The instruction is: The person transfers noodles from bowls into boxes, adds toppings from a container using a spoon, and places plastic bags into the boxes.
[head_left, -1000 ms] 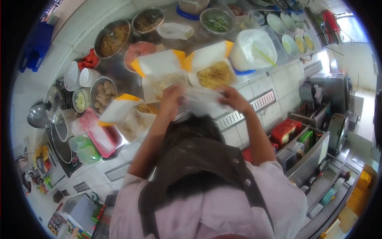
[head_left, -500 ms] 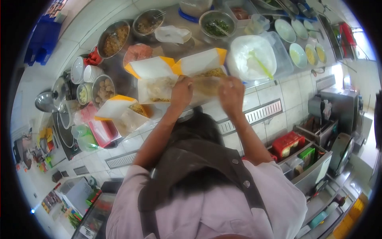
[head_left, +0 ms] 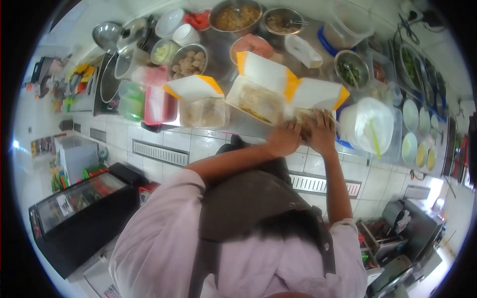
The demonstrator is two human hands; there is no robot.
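Note:
Three white and yellow takeaway boxes with raised lids stand along the counter's front edge. Both my hands are at the right box [head_left: 318, 92]. My right hand [head_left: 319, 130] lies over its filling with the fingers spread. Beside it on the left, my left hand [head_left: 284, 139] reaches to the same box, its fingers blurred by motion. The middle box [head_left: 258, 102] holds noodles under a clear plastic bag. Another clear bag lies in the left box [head_left: 201, 111]. What lies directly under my hands is mostly hidden.
Behind the boxes are pink meat [head_left: 252, 47], a bowl of meatballs [head_left: 189, 63] and a bowl of chopped greens [head_left: 352, 69]. To the right stands a white tub [head_left: 366, 126] with a green spoon, then several small bowls. A pink basket [head_left: 160, 102] is at the left.
The view has swung, so the counter sits differently in it. My hands, earlier apart with a clear bag stretched between them, are now close together and down on the right box.

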